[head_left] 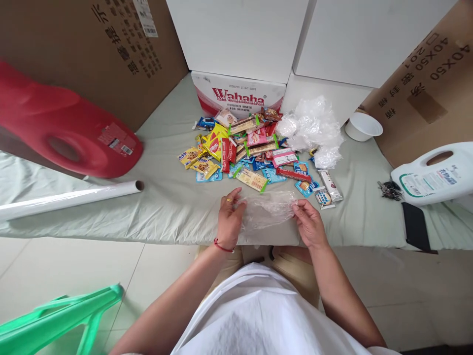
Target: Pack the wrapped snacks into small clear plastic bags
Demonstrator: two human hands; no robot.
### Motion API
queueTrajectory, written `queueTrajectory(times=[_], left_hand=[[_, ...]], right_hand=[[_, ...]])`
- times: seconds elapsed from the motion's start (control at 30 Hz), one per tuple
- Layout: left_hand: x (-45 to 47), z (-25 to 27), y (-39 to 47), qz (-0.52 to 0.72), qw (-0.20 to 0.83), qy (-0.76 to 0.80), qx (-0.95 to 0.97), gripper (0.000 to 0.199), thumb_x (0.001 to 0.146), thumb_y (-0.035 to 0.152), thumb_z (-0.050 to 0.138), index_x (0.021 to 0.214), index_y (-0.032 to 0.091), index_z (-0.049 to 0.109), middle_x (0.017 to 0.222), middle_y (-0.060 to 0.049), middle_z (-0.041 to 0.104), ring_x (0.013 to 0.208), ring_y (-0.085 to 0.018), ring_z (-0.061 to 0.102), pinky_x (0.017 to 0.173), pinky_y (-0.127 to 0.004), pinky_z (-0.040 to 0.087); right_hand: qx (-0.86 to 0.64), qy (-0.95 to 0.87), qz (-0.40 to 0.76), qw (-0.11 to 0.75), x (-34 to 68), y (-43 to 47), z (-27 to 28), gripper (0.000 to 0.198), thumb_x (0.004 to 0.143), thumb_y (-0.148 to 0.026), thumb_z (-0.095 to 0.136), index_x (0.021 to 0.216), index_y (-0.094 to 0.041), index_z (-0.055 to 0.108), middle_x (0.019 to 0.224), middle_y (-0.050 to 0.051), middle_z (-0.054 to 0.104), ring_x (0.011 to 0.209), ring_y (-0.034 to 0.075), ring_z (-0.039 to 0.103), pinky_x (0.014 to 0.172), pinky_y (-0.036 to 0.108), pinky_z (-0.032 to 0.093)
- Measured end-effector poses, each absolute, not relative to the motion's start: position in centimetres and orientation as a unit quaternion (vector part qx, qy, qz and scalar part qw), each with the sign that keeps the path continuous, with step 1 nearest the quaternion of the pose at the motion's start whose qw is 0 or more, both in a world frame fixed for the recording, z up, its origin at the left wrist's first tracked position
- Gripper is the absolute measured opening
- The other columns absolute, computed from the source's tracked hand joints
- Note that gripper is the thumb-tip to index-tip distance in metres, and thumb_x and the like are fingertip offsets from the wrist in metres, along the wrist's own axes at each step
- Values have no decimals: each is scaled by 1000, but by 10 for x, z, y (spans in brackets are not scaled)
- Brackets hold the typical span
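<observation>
A clear plastic bag (268, 211) is stretched between my two hands above the front edge of the cloth-covered table. My left hand (231, 217) grips its left end, thumb and fingers closed on the film. At the right end, my right hand (308, 219) pinches the bag between thumb and fingertips. Just beyond the bag lies a heap of wrapped snacks (258, 143) in yellow, red, blue and pink packets. A cream-coloured snack bar with green ends (252, 179) is the nearest to my left hand. Bunched clear plastic bags (314, 125) lie at the heap's right side.
A red jug (84, 128) and a plastic film roll (74, 198) lie at left. A white bowl (364, 127), white detergent bottle (436, 172) and black phone (416, 227) are at right. Boxes, including a Wahaha carton (238, 93), stand behind; a green stool (70, 320) is on the floor.
</observation>
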State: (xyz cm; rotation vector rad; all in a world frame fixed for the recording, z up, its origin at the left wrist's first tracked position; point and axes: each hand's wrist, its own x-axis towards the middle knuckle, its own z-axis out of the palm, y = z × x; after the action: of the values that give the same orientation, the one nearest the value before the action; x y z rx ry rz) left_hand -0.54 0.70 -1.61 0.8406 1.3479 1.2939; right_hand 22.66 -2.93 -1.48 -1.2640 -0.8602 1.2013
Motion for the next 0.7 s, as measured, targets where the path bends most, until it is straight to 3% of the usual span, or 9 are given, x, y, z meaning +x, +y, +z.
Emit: queueTrajectory(times=[0.07,0.17,0.23,0.3,0.4,0.47,0.53,0.7], left_hand=[[-11,-11,10,525,456,563,446,56,74,29,70,129,27,67,125,-5,61,122,-25,56,105,-37,44],[-14,4,17,496,427,512,557,59,82,35,62,139,23,56,129,-8,65,129,-28,55,114,-44,38],[-9,14,20,437,437,491,614,54,82,43,68,131,22,60,118,-8,70,117,-27,62,105,-42,44],[0,16,21,350,467,489,648,49,74,49,78,112,21,66,96,-5,71,90,-23,65,83,-35,49],[14,7,20,298,545,495,608,37,74,53,75,90,21,65,61,6,50,55,-14,44,55,-28,32],[21,-1,18,340,572,501,554,35,76,53,73,85,22,62,54,10,38,50,-11,33,52,-26,24],[22,-7,16,396,573,505,510,35,74,51,75,86,21,60,53,11,36,50,-10,30,52,-25,23],[8,-10,19,475,563,513,441,36,72,41,79,96,20,62,53,12,39,49,-9,37,54,-24,31]], right_hand=[[-524,-411,513,541,233,-30,-11,28,84,-51,80,93,-25,71,87,0,68,80,17,59,79,30,48],[-507,-494,512,486,242,-27,-4,23,90,-48,75,96,-25,74,94,2,72,88,19,62,84,31,48],[-499,-531,508,459,244,-23,2,22,92,-47,73,97,-25,75,94,2,72,89,20,63,84,31,48],[-499,-541,504,452,242,-20,5,22,93,-47,73,94,-25,74,90,1,71,84,18,62,81,30,48],[-510,-519,496,474,235,-17,6,26,88,-49,77,97,-25,70,91,0,70,82,17,63,79,29,50],[-518,-507,507,468,230,-18,3,44,77,-46,87,112,-26,68,103,1,72,92,19,65,83,30,53],[-537,-496,519,443,227,-20,-3,62,69,-42,92,123,-27,65,107,2,73,95,19,66,84,30,54],[-606,-404,496,473,230,-26,-15,41,71,-54,85,91,-21,71,77,-1,65,65,14,54,55,25,48]])
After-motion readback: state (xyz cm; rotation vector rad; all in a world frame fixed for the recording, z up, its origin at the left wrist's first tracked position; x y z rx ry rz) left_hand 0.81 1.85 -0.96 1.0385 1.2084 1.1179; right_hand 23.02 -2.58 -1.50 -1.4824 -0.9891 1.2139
